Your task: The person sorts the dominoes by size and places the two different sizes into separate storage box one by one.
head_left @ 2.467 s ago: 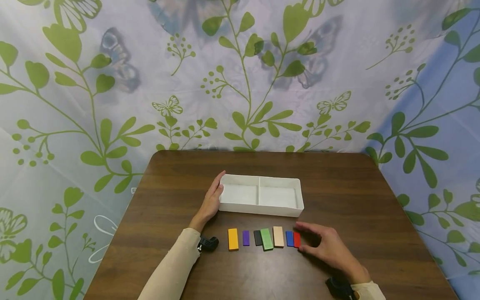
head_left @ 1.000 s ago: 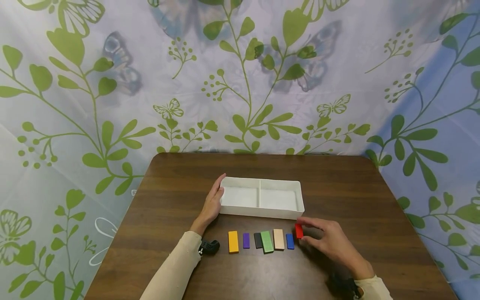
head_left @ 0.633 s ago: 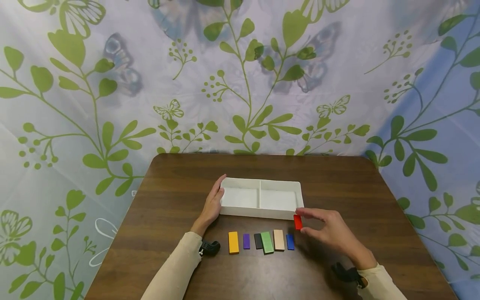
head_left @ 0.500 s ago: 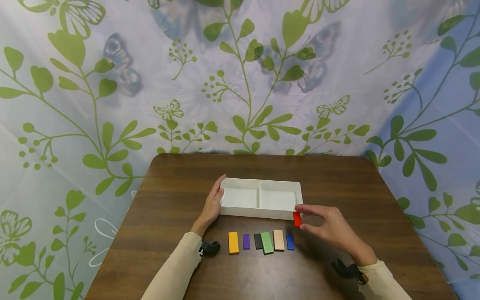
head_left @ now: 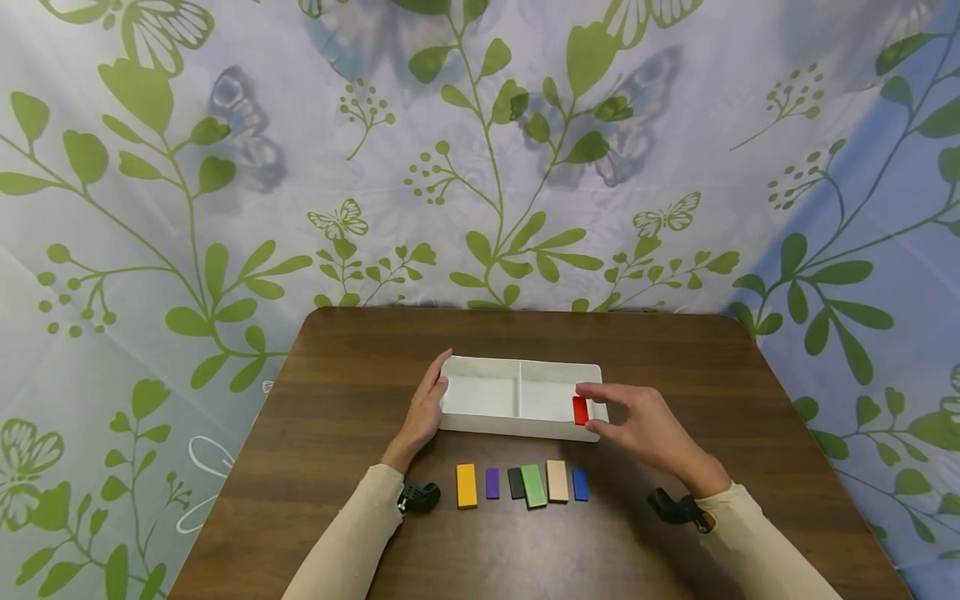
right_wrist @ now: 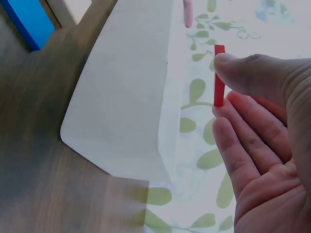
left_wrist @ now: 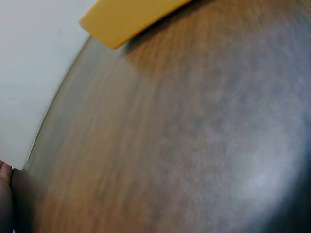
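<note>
My right hand [head_left: 641, 421] pinches a small red block [head_left: 581, 410] between thumb and fingers. It holds the block over the right compartment of a white two-compartment tray [head_left: 517, 426], near the tray's front right corner. The right wrist view shows the red block [right_wrist: 219, 92] edge-on under my thumb, above the tray wall [right_wrist: 116, 87]. My left hand [head_left: 423, 410] rests against the tray's left end, fingers straight along the wall. Only a bit of that hand [left_wrist: 5, 199] appears in the left wrist view.
In front of the tray lie blocks in a row: yellow [head_left: 467, 486], purple [head_left: 492, 483], black [head_left: 517, 482], green [head_left: 534, 486], beige [head_left: 557, 481] and blue [head_left: 581, 484]. Black and green touch or nearly touch. A patterned cloth [head_left: 480, 167] hangs behind the wooden table [head_left: 675, 350].
My right hand has picked up the red block from beside the blue one and carried it forward and slightly left, over the tray. My left hand stays at the tray's end.
</note>
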Motion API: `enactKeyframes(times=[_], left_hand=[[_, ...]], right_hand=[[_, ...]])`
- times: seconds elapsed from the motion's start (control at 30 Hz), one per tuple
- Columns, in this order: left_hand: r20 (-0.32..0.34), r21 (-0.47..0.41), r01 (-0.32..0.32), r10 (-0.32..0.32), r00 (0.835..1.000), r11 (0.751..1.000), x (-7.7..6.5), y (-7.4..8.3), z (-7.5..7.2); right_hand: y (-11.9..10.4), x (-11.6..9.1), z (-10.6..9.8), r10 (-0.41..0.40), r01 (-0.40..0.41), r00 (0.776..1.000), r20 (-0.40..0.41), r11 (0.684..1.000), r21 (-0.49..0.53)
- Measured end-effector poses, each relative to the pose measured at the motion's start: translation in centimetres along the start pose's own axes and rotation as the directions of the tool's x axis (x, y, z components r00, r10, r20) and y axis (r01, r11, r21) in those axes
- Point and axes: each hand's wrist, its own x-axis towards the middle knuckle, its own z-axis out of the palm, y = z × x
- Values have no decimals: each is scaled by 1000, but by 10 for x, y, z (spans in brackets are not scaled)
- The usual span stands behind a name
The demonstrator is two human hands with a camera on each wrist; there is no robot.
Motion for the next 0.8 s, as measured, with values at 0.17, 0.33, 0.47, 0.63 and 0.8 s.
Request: enactKeyframes(times=[0.17,0.33,0.47,0.63,0.8], left_hand=[[6,1,-1,1,1000,1000,0,-1,-1],[15,2,5,-5,1000,1000,-1,-1,-1],[15,-1,7,-7,1000,1000,-1,0,-1],[1,-1,8,-8,1000,1000,-1,2,0],[-8,1,5,-5,1000,1000,-1,1,1]], right_hand=[[5,13,5,-15,15,1000,14,1000,0],[9,28,13,-37,37,999,29,999,4],[8,39,19,-36,35,998,52,999,35],[7,51,26,-38,34,996,79,998,52],[9,59,34,-31,27,994,104,999,40]])
